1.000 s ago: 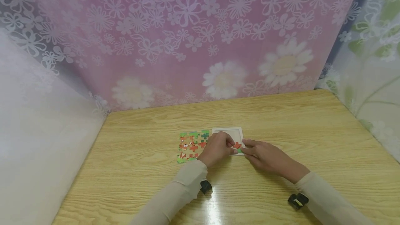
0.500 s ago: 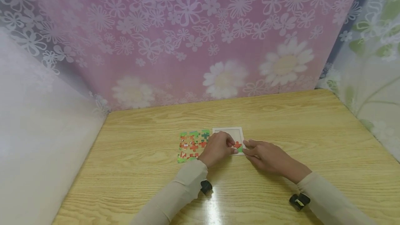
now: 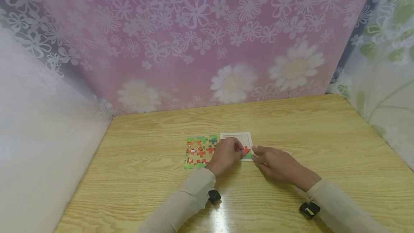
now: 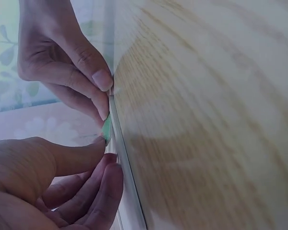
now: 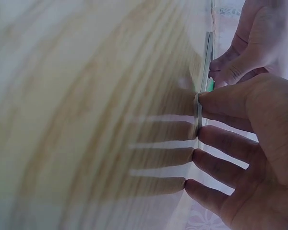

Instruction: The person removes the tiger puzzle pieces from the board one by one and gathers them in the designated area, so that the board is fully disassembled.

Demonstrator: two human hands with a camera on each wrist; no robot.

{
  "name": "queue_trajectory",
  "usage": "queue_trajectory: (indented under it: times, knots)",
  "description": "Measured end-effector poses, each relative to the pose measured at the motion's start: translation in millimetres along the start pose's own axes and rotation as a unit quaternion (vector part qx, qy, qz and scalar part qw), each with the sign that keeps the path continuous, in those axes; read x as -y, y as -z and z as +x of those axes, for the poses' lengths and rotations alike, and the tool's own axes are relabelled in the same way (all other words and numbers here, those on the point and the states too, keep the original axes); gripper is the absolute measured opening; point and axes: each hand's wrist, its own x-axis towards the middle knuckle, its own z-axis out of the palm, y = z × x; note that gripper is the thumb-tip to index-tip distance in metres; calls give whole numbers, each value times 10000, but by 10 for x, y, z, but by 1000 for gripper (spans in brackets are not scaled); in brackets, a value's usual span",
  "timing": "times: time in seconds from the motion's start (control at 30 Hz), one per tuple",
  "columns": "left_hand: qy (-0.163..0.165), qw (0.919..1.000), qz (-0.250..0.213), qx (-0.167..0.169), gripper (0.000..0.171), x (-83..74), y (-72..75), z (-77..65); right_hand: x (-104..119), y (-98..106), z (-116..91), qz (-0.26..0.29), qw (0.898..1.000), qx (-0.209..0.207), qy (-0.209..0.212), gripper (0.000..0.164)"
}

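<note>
A white square puzzle tray (image 3: 235, 133) lies on the table. In its near right corner is a red and green jigsaw piece (image 3: 247, 152). My left hand (image 3: 226, 154) reaches over the tray, pinching the piece at its left side with thumb and finger; in the left wrist view the thumb tip meets the piece's green edge (image 4: 106, 129). My right hand (image 3: 275, 161) grips the tray's right edge by that corner. Its other fingertips (image 5: 194, 154) touch the tabletop in the right wrist view. Part of the tray's inside is hidden behind my left hand.
Left of the tray, several loose jigsaw pieces (image 3: 200, 151) with a tiger picture lie in rows, partly behind my left hand. The wooden table (image 3: 145, 190) ends at a pink flowered curtain (image 3: 194, 46) at the back.
The red and green piece has settled squarer into the tray's near right corner. My left fingertips have shifted slightly to its left side; my right hand stays at the tray's edge.
</note>
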Motion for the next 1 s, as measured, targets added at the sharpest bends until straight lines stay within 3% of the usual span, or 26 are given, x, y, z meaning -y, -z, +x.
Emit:
queue_trajectory:
  times: [0.23,0.4,0.63,0.8,1.0]
  knots:
    - [147,9991,-395,-5,4,41,4,10,-5,-13,3,-112,9999,-22,79,24]
    - [205,9981,-563,-125,6,71,87,-4,1,-6,6,-104,9999,-8,21,24]
    - [266,9981,-473,-303,7,76,323,-82,-2,-5,11,-182,9998,-27,5,25]
    - [319,9977,-485,-352,7,168,443,-157,-2,-7,4,-166,9999,-23,2,25]
    - [414,9982,-190,-385,8,280,544,-254,3,-4,3,-167,9998,-70,62,24]
